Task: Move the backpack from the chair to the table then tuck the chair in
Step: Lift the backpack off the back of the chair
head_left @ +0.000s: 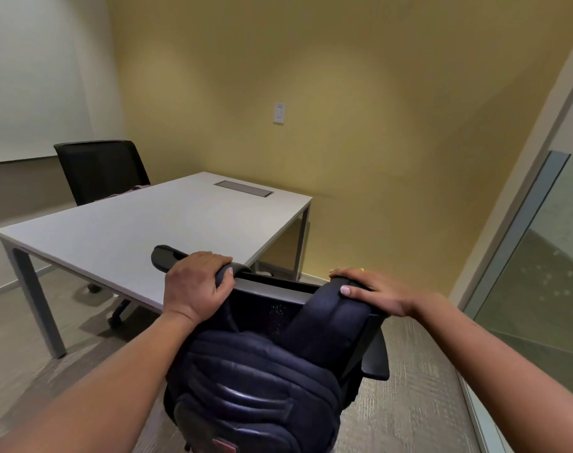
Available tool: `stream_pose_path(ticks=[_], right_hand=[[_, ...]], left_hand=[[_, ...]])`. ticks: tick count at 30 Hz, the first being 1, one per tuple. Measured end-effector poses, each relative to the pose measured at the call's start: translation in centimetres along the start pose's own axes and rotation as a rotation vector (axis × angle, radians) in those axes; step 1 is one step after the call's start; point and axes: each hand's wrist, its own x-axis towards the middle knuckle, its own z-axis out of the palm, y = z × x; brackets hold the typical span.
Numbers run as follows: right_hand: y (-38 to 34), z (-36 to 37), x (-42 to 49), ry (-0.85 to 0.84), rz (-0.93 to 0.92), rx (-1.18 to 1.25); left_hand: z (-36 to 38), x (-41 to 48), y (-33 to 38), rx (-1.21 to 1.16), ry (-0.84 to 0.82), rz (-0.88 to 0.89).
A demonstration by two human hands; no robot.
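A dark navy backpack (255,384) hangs on the back of a black chair (375,354) right in front of me, its two padded straps looped over the top of the chair back. My left hand (193,286) is closed around the left strap at the chair's top edge. My right hand (370,291) lies over the right strap, thumb pressed on its front. The grey table (121,230) stands just beyond the chair, its near edge close to my left hand.
A second black chair (98,171) stands at the table's far side with a pinkish cloth on its seat. A metal cable hatch (243,188) is set into the tabletop. Yellow wall behind, glass partition (533,256) to the right, carpet underfoot.
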Motion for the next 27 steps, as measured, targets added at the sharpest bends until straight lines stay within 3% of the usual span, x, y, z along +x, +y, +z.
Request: stream_pose_path(ticks=[5,12,22,27], right_hand=[[0.2,0.6,0.1,0.128,-0.083,0.016],[1.4,2.1,0.0,0.575,-0.055,0.175],[1.0,4.0,-1.2,1.147,0.052,-0.064],[0.6,4.5,-1.4,1.218,0.121,-0.104]], left_hand=[[-0.1,-0.1,0.1,0.01,0.005,0.012],[0.1,-0.1,0.0,0.003,0.035,0.004],[0.3,-0.1,0.6,0.022,0.075,-0.029],[0.3,0.0,0.8,0.021,0.065,-0.06]])
